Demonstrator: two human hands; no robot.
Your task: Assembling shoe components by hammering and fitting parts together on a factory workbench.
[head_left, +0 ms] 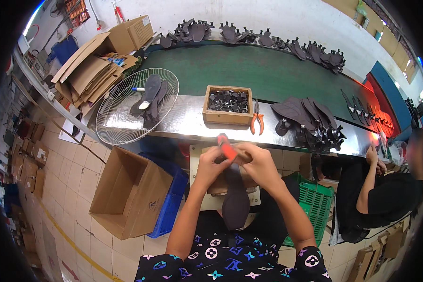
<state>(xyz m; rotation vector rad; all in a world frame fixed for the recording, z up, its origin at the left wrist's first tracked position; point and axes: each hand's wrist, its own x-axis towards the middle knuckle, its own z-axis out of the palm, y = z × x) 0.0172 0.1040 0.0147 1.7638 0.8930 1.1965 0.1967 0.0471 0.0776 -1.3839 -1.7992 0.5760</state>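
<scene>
In front of my body, both hands are close together above a small work block (218,188) on a pale plate (195,164). A blurred red tool, rod-like (227,149), lies between my fingertips. My right hand (257,162) is closed round its brownish end. My left hand (210,164) has its fingers pinched beside the red part; what they hold is hidden. Below my hands a dark shoe sole (236,207) lies lengthwise, its wide end toward me and its far end partly covered by my hands.
A wooden box (227,117) of small dark parts and orange-handled pliers (257,120) are on the metal ledge. Dark soles (301,115) pile at right, beside a seated person (390,197). Left are a wire basket (122,136) and a cardboard box (131,202); right, a green crate (317,202).
</scene>
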